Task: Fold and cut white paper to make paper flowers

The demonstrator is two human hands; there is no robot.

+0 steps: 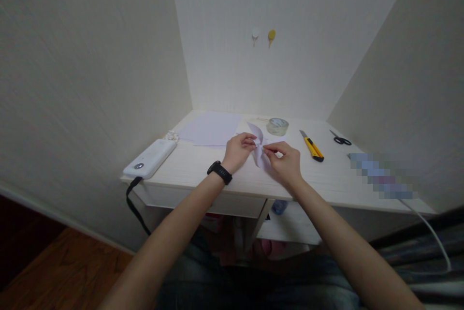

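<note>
A pale lilac paper pinwheel (256,131) with curved blades is held just over the white desk, between both hands. My left hand (239,148), with a black watch on its wrist, pinches the pinwheel near its centre from the left. From the right, my right hand (284,159) closes thumb and forefinger on the paper beside the same centre. The fingertips of both hands almost meet there and cover part of the middle. Whether a pin or other small piece sits at the centre is too small to tell.
Lilac paper sheets (213,128) lie at the back left. A clear tape roll (277,127) stands behind the hands. Rightward are a yellow utility knife (312,148), black scissors (341,140) and a blurred-out object (379,175). A white device (150,157) with a black strap rests at the left edge.
</note>
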